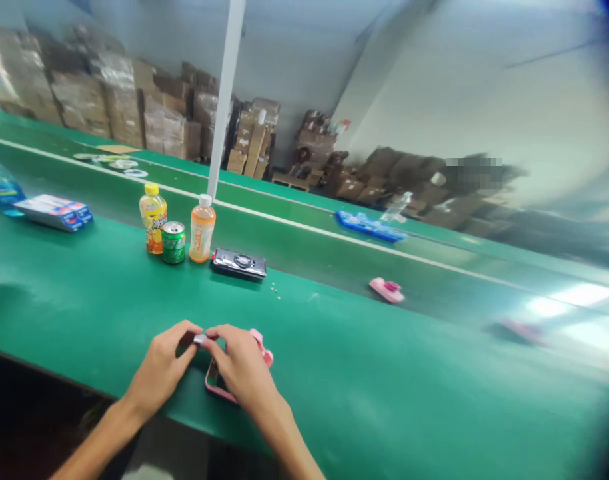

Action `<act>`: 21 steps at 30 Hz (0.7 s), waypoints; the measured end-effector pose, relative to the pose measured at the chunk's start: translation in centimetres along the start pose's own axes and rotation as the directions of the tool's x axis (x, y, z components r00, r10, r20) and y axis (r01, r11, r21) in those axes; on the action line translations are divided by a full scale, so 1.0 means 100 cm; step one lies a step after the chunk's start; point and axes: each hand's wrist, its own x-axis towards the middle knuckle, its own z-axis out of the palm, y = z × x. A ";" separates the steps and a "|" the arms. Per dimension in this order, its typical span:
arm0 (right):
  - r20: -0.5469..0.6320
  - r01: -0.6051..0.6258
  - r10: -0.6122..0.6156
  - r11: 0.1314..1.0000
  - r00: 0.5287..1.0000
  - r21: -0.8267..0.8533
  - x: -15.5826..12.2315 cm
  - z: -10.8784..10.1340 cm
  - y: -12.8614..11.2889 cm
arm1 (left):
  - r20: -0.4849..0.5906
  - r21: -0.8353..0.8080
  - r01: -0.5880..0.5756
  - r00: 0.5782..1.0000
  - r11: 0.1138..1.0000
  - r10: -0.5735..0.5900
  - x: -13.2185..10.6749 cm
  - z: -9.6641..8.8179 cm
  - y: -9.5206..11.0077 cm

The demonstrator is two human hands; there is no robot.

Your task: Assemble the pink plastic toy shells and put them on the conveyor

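Between the fingertips of both hands is a small pale grey piece [199,339], too small for me to name. My left hand [159,367] pinches it from the left, with thumb and fingers closed. From the other side my right hand [242,363] grips the same piece, also in a pinch. Under my right hand lies a pink frame-like item [219,392], which looks like a phone case. Its rounded pink end [264,350] shows beyond the hand, and its middle is hidden.
Beyond my hands stand a yellow-capped bottle [153,219], a green can [173,243] and an orange drink bottle [202,230]. A black ring-backed item [239,264] lies beside them, near small white bits [275,291]. Farther off are flat boxes [54,212], a pink item [387,290] and a blue tray [369,227].
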 end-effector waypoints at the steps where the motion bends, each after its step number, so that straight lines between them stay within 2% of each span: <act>1: 0.013 0.010 -0.011 0.998 1.000 0.066 0.000 0.000 0.002 | -0.025 -0.105 0.074 0.997 0.992 -0.077 -0.004 0.003 0.003; 3: 0.020 0.025 -0.029 0.985 0.999 0.173 -0.003 -0.001 0.006 | -0.042 -0.308 0.160 0.982 0.938 -0.181 -0.007 0.010 0.006; 5: -0.009 0.041 -0.040 0.981 0.999 0.192 -0.006 -0.002 0.009 | -0.072 -0.479 0.174 0.969 0.860 -0.236 -0.006 0.016 0.008; 6: -0.045 0.077 -0.071 0.984 0.996 0.158 -0.007 -0.002 0.010 | -0.088 -0.540 0.174 0.961 0.824 -0.261 -0.005 0.018 0.009; 8: -0.093 0.212 -0.209 0.977 0.973 0.015 -0.006 -0.003 0.011 | -0.063 -0.624 0.200 0.951 0.756 -0.303 -0.003 0.020 0.010; 11: 0.004 0.370 -0.377 0.905 0.926 -0.210 0.001 -0.010 0.011 | 0.078 -0.670 0.292 0.942 0.683 -0.326 -0.003 0.019 0.012; 14: 0.123 0.369 -0.349 0.876 0.929 -0.310 0.009 -0.021 0.009 | 0.122 -0.679 0.306 0.943 0.667 -0.309 -0.003 0.016 0.014; 18: 0.187 0.341 -0.298 0.899 0.936 -0.275 0.014 -0.031 0.006 | 0.082 -0.677 0.265 0.954 0.687 -0.288 -0.001 0.014 0.014; 21: 0.223 0.333 -0.288 0.922 0.931 -0.199 0.016 -0.032 0.009 | 0.105 -0.701 0.265 0.956 0.662 -0.272 -0.002 0.014 0.012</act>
